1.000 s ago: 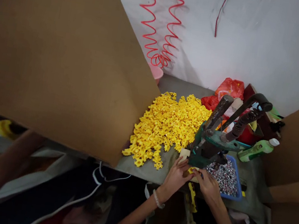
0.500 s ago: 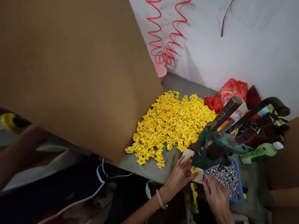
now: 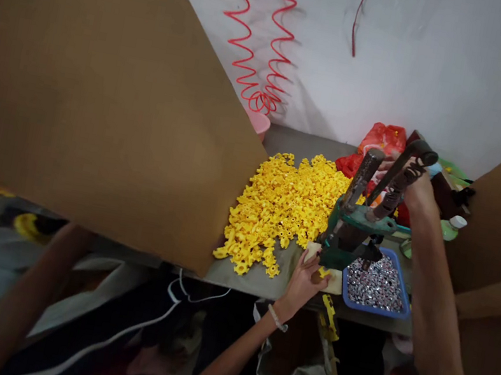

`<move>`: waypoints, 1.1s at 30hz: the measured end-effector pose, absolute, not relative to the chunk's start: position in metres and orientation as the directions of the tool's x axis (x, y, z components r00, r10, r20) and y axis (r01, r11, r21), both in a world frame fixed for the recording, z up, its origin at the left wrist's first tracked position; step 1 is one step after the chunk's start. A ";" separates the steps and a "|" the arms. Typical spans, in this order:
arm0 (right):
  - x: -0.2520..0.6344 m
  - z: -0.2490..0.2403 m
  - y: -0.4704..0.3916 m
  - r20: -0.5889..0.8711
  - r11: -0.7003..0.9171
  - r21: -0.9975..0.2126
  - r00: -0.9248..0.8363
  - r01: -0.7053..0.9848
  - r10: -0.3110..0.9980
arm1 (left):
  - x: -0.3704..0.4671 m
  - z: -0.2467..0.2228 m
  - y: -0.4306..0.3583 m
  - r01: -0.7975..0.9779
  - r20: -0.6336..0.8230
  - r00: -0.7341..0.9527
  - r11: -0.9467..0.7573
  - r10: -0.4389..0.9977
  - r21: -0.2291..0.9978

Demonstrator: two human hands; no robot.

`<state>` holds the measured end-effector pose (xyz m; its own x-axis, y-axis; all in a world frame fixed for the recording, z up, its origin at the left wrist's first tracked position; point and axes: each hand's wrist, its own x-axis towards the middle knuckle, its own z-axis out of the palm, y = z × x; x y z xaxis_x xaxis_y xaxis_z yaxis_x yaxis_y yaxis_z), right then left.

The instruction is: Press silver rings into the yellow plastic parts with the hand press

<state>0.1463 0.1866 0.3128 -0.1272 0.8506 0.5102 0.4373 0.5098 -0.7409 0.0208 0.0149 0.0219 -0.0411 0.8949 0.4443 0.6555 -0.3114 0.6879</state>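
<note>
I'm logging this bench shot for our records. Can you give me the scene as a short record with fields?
Left hand: holds a yellow part at the base of the press
Right hand: grip on the lever
Pile: yellow parts, left of the press
Tray: blue, holds small metal pieces
Bottle: green, behind the right arm
Cardboard: large sheet at left
Another person: arm at lower left

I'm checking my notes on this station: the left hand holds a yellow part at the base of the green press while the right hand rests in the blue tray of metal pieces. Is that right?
Not quite. The head view shows the right hand up on the press lever, not in the blue tray. The left hand does hold a yellow part at the base of the green press.
</note>
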 end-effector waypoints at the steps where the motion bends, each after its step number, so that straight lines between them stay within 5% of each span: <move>1: 0.143 0.309 0.179 0.487 0.491 -0.769 -0.121 0.410 0.865 | 0.021 0.023 0.014 0.655 0.445 -0.042 -0.312 0.895 0.688; 4: 0.150 0.286 0.105 0.536 0.516 -0.822 0.022 0.240 0.844 | 0.021 0.024 0.014 0.654 0.448 -0.057 -0.306 0.892 0.692; 6: 0.164 0.259 0.030 0.667 0.670 -0.738 0.228 0.078 0.709 | 0.020 0.024 0.015 0.654 0.450 -0.075 -0.297 0.890 0.696; 10: 0.195 0.207 -0.075 0.693 0.693 -0.721 0.021 0.006 0.721 | 0.020 0.026 0.019 0.643 0.421 -0.074 -0.279 0.904 0.713; 15: 0.211 0.222 -0.027 0.607 0.611 -0.791 0.073 -0.043 0.791 | 0.014 0.035 -0.005 0.669 0.364 0.027 -0.288 0.931 0.685; 19: 0.221 0.208 0.055 0.545 0.526 -0.839 0.250 0.141 0.801 | -0.013 0.042 -0.025 0.738 0.267 0.283 -0.387 0.921 0.552; 22: 0.221 0.132 0.080 0.408 0.367 -0.841 0.020 0.397 0.913 | -0.042 0.039 -0.007 0.856 0.294 0.110 -0.240 0.950 0.457; 26: 0.215 0.032 0.071 0.339 0.477 -0.645 -0.335 0.597 0.879 | -0.072 0.021 0.032 0.920 0.362 -0.135 -0.019 0.922 0.391; 33: 0.229 0.018 0.070 0.320 0.489 -0.566 -0.369 0.664 0.873 | -0.085 -0.008 0.046 0.886 0.358 -0.135 -0.049 0.924 0.462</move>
